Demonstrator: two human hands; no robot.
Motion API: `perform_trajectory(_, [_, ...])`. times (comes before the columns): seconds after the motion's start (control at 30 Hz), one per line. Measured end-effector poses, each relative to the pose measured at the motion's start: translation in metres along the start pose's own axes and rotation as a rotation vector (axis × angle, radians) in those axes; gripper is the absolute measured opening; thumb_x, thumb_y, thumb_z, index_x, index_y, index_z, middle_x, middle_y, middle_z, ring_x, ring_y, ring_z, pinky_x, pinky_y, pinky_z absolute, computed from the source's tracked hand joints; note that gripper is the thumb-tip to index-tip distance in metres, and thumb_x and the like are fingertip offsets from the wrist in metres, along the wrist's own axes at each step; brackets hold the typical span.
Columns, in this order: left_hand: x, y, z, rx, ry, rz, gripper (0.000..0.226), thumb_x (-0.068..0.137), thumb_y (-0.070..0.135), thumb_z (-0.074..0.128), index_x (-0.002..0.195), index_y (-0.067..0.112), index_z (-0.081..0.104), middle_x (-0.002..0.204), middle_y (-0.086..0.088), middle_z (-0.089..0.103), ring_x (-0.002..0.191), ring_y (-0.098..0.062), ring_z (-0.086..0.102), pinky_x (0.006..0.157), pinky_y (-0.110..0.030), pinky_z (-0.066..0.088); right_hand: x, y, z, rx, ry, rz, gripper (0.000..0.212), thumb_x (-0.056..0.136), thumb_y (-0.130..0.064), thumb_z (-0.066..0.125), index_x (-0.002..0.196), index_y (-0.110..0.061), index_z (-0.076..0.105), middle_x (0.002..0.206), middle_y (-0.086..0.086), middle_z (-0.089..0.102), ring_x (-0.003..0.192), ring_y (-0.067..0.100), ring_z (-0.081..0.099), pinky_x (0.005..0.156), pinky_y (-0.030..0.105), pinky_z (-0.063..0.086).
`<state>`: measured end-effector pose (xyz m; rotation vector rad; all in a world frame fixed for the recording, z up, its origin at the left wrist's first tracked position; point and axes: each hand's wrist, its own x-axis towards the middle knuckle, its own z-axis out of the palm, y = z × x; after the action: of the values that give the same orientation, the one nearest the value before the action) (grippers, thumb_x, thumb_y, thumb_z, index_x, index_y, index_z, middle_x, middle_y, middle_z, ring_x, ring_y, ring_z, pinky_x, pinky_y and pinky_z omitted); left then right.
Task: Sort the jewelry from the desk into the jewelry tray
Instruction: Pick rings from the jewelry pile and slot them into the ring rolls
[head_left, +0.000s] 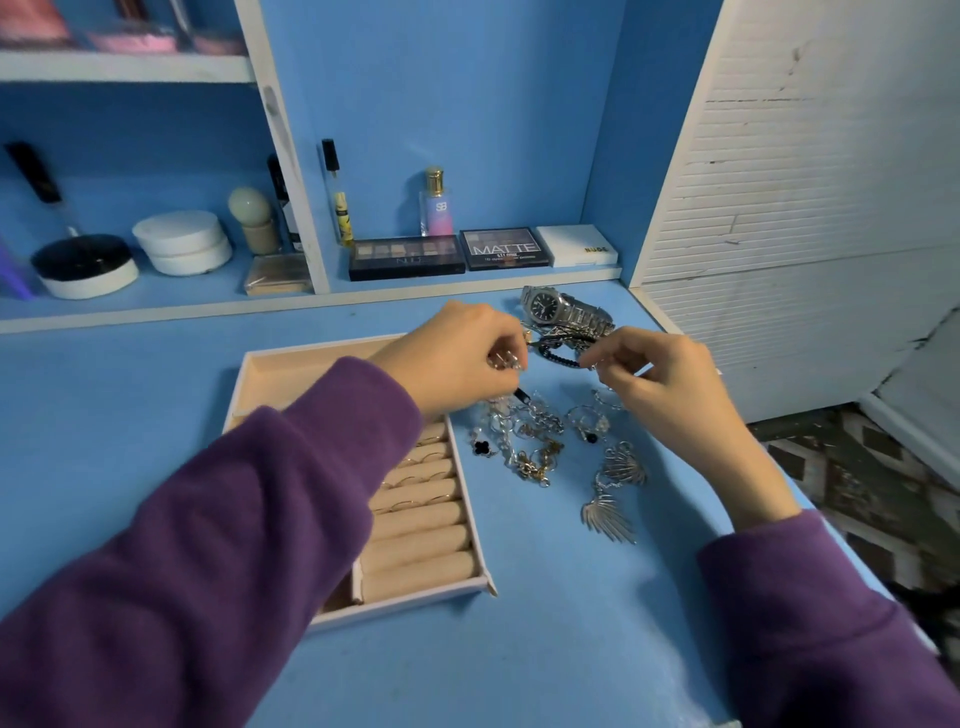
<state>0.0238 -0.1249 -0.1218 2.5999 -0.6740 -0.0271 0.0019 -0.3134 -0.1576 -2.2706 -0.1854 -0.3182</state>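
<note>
Three eyeshadow palettes (406, 256), perfume bottle (435, 202) and white jars (183, 242) on blue shelves.

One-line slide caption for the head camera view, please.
Sorting underway: left hand and right hand pinch pieces of tangled jewelry on a blue desk, beside a jewelry tray holding gold rings.

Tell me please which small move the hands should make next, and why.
Probably lift the dark bracelet clear of the pile and carry it to the tray. The right hand pinches its end, the left hand grips a silver piece, and the tray's back compartment shows bare lining.
</note>
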Motion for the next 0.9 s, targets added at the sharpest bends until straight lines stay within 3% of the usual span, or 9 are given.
perform_trajectory(0.1, [0.002,-0.005,-0.006,-0.006,0.043,-0.017,0.011,0.083,0.014,0.060,0.091,0.018,0.066,0.067,0.016,0.049,0.059,0.003,0.046,0.055,-0.002,0.036,-0.001,0.001,-0.001,-0.034,-0.047,-0.016,0.024,0.083,0.000,0.052,0.083,-0.015,0.071,0.074,0.016,0.064,0.049,0.008,0.043,0.047,0.011,0.033])
perform_trajectory(0.23, [0.004,-0.008,-0.006,0.035,0.029,-0.038,0.014,0.083,0.012,0.057,0.092,0.018,0.066,0.072,0.008,0.054,0.062,-0.003,0.048,0.056,-0.011,0.037,-0.001,0.003,0.002,-0.119,-0.162,-0.069,0.024,0.081,-0.004,0.056,0.083,-0.022,0.071,0.079,-0.003,0.060,0.064,0.006,0.050,0.057,0.010,0.037])
perform_trajectory(0.37, [0.000,-0.005,-0.004,0.012,-0.004,-0.044,0.014,0.082,0.012,0.058,0.090,0.019,0.066,0.067,0.012,0.052,0.061,-0.002,0.049,0.056,-0.013,0.039,-0.001,0.006,0.006,-0.201,-0.201,-0.134,0.026,0.081,-0.008,0.057,0.088,-0.030,0.070,0.080,-0.007,0.059,0.080,0.010,0.049,0.070,0.021,0.037])
perform_trajectory(0.43, [-0.003,-0.003,-0.003,0.025,-0.055,-0.033,0.014,0.081,0.013,0.059,0.089,0.023,0.066,0.065,0.016,0.052,0.062,0.000,0.050,0.055,-0.011,0.038,-0.001,0.006,0.007,-0.199,-0.212,-0.151,0.021,0.081,-0.014,0.062,0.091,-0.031,0.069,0.080,-0.005,0.059,0.082,0.012,0.047,0.072,0.022,0.037])
perform_trajectory(0.53, [-0.008,0.000,-0.002,0.142,-0.214,-0.010,0.015,0.080,0.019,0.059,0.090,0.028,0.066,0.075,0.015,0.059,0.067,0.000,0.051,0.063,-0.019,0.043,-0.001,0.004,0.010,-0.234,-0.243,-0.165,0.019,0.078,-0.031,0.070,0.096,-0.031,0.069,0.083,-0.003,0.057,0.088,0.016,0.046,0.077,0.028,0.040])
perform_trajectory(0.67, [-0.007,0.001,0.001,0.220,-0.221,0.005,0.016,0.082,0.024,0.057,0.094,0.030,0.064,0.096,0.011,0.064,0.077,-0.006,0.049,0.076,-0.027,0.045,-0.002,0.004,0.016,-0.336,-0.222,-0.217,0.025,0.076,-0.037,0.071,0.098,-0.026,0.070,0.079,-0.005,0.051,0.087,0.017,0.044,0.075,0.031,0.040])
perform_trajectory(0.77, [-0.002,0.001,0.006,0.202,-0.162,0.010,0.019,0.084,0.018,0.053,0.094,0.030,0.063,0.097,0.008,0.064,0.082,-0.010,0.053,0.081,-0.034,0.048,-0.002,0.005,0.020,-0.328,-0.222,-0.241,0.011,0.076,-0.030,0.071,0.086,-0.026,0.070,0.076,-0.007,0.049,0.082,0.015,0.042,0.071,0.026,0.035])
perform_trajectory(0.9, [0.003,-0.003,0.012,0.158,-0.135,-0.005,0.018,0.085,0.017,0.055,0.086,0.034,0.060,0.092,0.011,0.062,0.080,-0.010,0.053,0.084,-0.042,0.047,-0.002,0.005,0.019,-0.289,-0.195,-0.219,0.006,0.077,-0.026,0.070,0.079,-0.022,0.066,0.073,-0.008,0.052,0.079,0.014,0.046,0.071,0.029,0.041])
